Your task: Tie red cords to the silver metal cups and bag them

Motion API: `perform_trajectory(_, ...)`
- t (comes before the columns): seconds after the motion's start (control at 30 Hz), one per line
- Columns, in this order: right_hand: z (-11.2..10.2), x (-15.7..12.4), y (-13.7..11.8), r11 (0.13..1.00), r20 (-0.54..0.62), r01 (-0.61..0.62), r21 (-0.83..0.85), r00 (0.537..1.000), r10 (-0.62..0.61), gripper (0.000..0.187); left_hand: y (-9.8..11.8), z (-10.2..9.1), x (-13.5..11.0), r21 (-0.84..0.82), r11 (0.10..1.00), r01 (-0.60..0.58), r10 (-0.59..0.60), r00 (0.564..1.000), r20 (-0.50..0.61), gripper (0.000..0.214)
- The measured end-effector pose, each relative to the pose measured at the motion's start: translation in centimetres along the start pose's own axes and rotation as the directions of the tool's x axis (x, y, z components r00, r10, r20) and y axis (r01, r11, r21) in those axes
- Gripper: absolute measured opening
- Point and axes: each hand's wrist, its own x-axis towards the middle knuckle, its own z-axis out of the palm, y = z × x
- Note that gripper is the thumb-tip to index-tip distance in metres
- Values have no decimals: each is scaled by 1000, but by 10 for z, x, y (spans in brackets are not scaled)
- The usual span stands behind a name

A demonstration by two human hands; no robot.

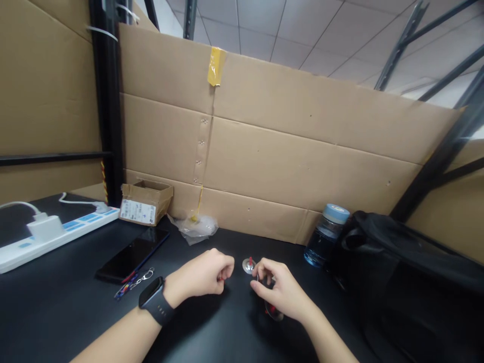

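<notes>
My left hand (207,271), a dark watch (153,297) on its wrist, is closed above the black table. A speck of red shows at its curled fingers, but what they hold is hidden. To the right, my right hand (278,288) has its thumb and fingers curled toward each other around something thin and small that I cannot make out. Just beyond its fingertips lies a round clear or silvery disc with a red stem (248,264). Partly covered by the right hand, a similar shiny piece with red parts (274,310) sits beneath it.
On the left are a white power strip (81,226), a dark phone (132,256), a keychain (134,283) and an open cardboard box (146,202). A crumpled plastic bag (196,229) lies near the cardboard wall (264,161). A blue-capped bottle (325,236) and black bag (408,282) stand right.
</notes>
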Motion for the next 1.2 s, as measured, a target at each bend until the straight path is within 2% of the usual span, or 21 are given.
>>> perform_trajectory(0.13,-10,-1,2,993,-33,-5,-118,999,1,21,-9,-2,-2,23,999,37,-38,999,32,29)
perform_trajectory(0.4,-15,-3,16,979,-23,-73,-191,997,70,17,-18,2,-4,114,993,36,-47,994,94,32)
perform_trajectory(0.53,-12,-2,21,973,24,-97,-209,994,104,16,-6,5,-5,160,986,37,-48,997,66,25)
perform_trajectory(0.67,-7,-2,25,975,56,-95,-201,992,109,17,20,13,-4,100,994,-45,37,996,87,18)
perform_trajectory(0.83,-5,-1,29,983,79,-81,-162,992,95,13,44,27,-5,15,994,-105,103,989,111,34)
perform_trajectory(1.0,-5,0,29,978,71,-71,-197,994,86,11,43,33,-7,58,991,-123,112,979,168,31)
perform_trajectory(1.1,-4,1,29,975,73,-60,-214,994,77,10,41,32,-6,60,989,-136,123,977,176,20)
perform_trajectory(1.2,-3,1,28,972,74,-57,-228,994,76,10,40,32,-6,61,988,-144,132,977,168,18)
